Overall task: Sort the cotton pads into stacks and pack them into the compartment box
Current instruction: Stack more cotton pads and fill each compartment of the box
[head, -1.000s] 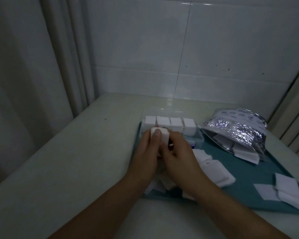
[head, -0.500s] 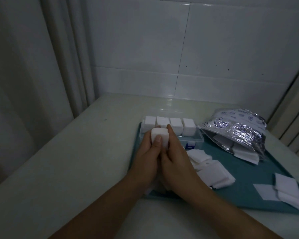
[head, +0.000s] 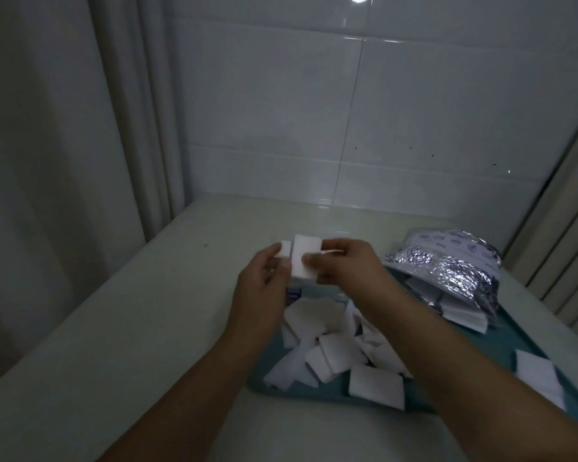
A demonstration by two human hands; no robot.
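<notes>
A thick rectangular stack of soft white cotton pads (head: pixel 306 261) is being held up above the far left corner of the flat teal plastic tray (head: pixel 501 348). The right hand (head: pixel 344 265) is gripping the stack, its thumb lying across the stack's near face and its fingers curling over the stack's right edge. The left hand (head: pixel 264 278) is sitting just left of the stack with its fingers bent and its thumb against the stack's left side; whether it is really clamping the stack or only steadying it, I cannot tell, as the picture is dim and blurred there. Beyond the left fingertips, a smaller white block of packed pads (head: pixel 285 249) is peeping out at the tray's far left corner. The clear compartment box is almost wholly hidden behind the hands; only a small white-and-blue label (head: pixel 294 292) is showing below the stack.

On the near part of the tray a loose heap of square white pads (head: pixel 334 348) is lying overlapped and tilted every way. At the tray's far right corner a crinkled silver foil bag with blue print (head: pixel 447 265) is lying on its side, open mouth spilling more flat pads (head: pixel 464 315). Near the tray's right edge 2 or 3 pads (head: pixel 538 375) are lying apart. The tray is resting on a smooth pale table (head: pixel 114 328).
</notes>
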